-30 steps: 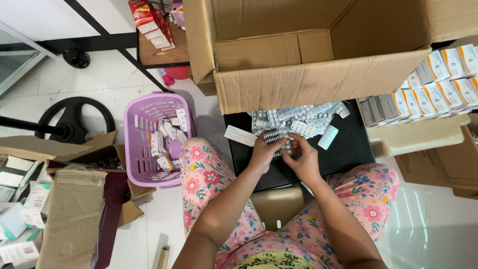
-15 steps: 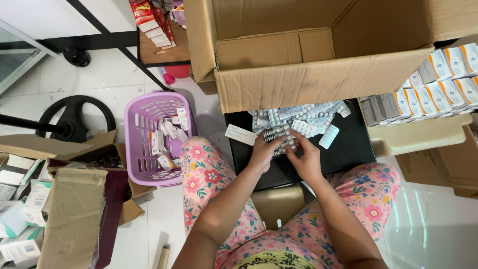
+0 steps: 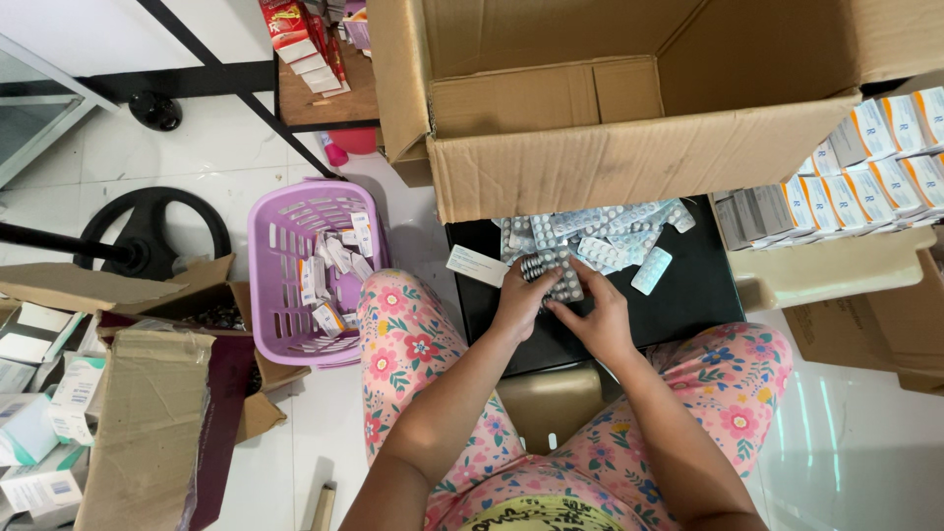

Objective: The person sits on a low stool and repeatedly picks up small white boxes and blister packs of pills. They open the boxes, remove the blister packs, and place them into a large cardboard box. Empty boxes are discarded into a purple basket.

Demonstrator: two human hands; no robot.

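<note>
On black surface, stack of blister packs gripped by left hand and right hand, fingers closed around it.

Glossy white tile floor w/ glare at 4 o'clock. Black round stand base at 9 o'clock, black rail running diag. from 11. Small brown wooden table at 12. Glass panel at 10 o'clock edge.

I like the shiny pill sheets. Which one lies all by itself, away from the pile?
The pale blue blister strip, tilted on the black tray, right of the person's hands. The others overlap in the pile.
</note>
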